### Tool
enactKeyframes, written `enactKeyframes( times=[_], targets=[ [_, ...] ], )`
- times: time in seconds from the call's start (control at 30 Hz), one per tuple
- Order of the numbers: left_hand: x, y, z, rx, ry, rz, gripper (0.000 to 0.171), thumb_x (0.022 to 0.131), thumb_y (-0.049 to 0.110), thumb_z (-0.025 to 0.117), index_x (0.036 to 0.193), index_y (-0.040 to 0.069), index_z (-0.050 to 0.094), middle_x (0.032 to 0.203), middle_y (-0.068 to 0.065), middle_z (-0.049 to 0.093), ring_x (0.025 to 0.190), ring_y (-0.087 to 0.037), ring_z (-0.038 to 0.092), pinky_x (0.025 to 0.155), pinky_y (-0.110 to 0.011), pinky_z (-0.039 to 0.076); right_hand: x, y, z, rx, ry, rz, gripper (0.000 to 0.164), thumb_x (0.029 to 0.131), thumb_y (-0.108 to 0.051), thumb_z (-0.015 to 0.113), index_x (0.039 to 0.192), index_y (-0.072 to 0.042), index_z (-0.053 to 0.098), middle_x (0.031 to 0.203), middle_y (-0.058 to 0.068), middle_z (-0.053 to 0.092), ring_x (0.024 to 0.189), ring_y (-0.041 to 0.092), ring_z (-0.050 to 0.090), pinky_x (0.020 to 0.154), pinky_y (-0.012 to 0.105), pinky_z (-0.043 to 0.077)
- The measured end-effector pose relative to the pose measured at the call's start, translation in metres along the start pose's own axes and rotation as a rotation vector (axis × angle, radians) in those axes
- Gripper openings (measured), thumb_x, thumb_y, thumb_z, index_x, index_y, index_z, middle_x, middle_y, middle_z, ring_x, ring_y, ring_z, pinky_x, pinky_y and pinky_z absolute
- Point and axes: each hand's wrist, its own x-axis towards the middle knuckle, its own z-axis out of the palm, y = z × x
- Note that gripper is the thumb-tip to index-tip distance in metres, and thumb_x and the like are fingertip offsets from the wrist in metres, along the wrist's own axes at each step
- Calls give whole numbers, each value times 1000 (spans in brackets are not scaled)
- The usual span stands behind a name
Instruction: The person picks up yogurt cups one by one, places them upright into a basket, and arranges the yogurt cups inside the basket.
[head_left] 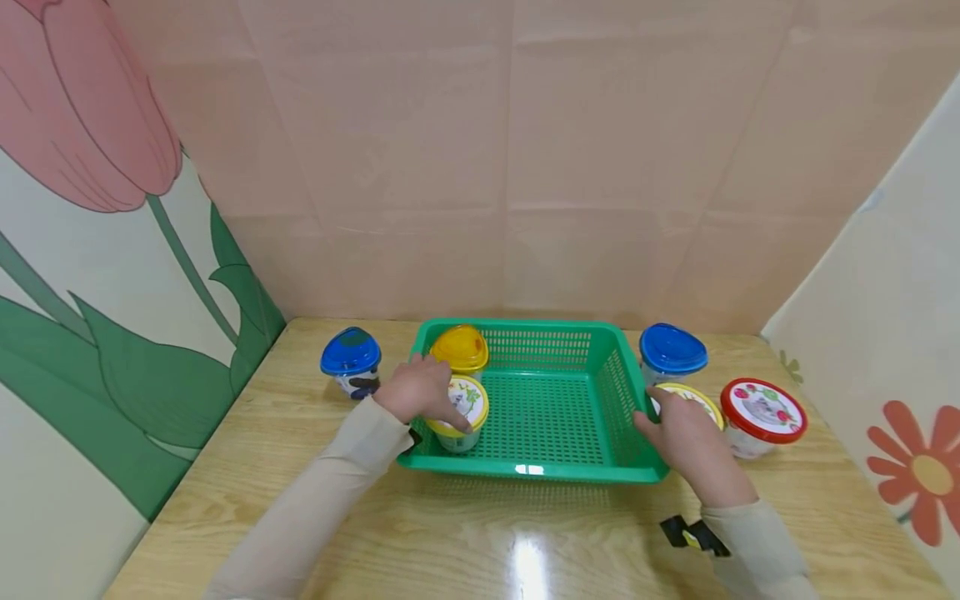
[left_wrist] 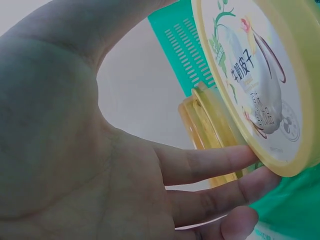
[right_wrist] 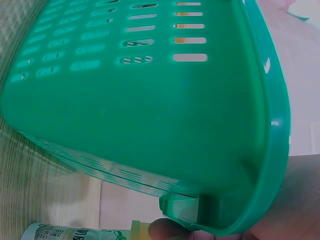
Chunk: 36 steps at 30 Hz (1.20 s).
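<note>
A green plastic basket (head_left: 532,473) with slotted walls stands on the table. Inside its left end is a round tub with a yellow lid (left_wrist: 265,95), and my left hand (head_left: 427,390) holds that tub by its lid. Fingertips (left_wrist: 255,182) meet the lid's edge on one side, with the thumb across the other. Behind it in the basket sits a tub with an orange-yellow lid (head_left: 459,348). My right hand (head_left: 693,446) grips the basket's right rim (right_wrist: 277,125); its thumb is hidden behind the rim in the right wrist view.
Left of the basket stands a blue-lidded tub (head_left: 351,354). To the right are another blue-lidded tub (head_left: 672,350), a yellow-lidded tub (head_left: 705,400) partly behind my right hand, and a red-lidded tub (head_left: 763,412). A papered wall (head_left: 525,167) rises behind the wooden table (head_left: 450,542).
</note>
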Motion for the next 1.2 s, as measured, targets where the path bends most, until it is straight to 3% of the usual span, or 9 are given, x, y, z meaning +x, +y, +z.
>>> enactKeyframes(
  times=[0.63,0.97,1.2],
  targets=[
    [-2,1,-1,10,-1,-13,72,64,56,90,112,7,65,94,-5,54,91,-26,44,78,-40,42,0,-1,-2,1,-19,18,61,97,-28,65,139,13,47,127,37,57,105,50,60,82,59,55],
    [1,-1,1,12,7,6,66,64,56,89,105,9,66,91,-3,55,88,-25,45,74,-39,42,-1,0,-1,-2,-17,23,61,97,-28,65,139,13,47,128,38,56,106,50,59,83,60,54],
    [0,-3,0,5,10,8,71,65,56,89,111,8,65,94,-3,56,89,-25,46,77,-40,45,0,-1,0,-2,-14,15,60,97,-27,65,138,13,47,128,38,56,106,51,60,83,60,54]
  ],
)
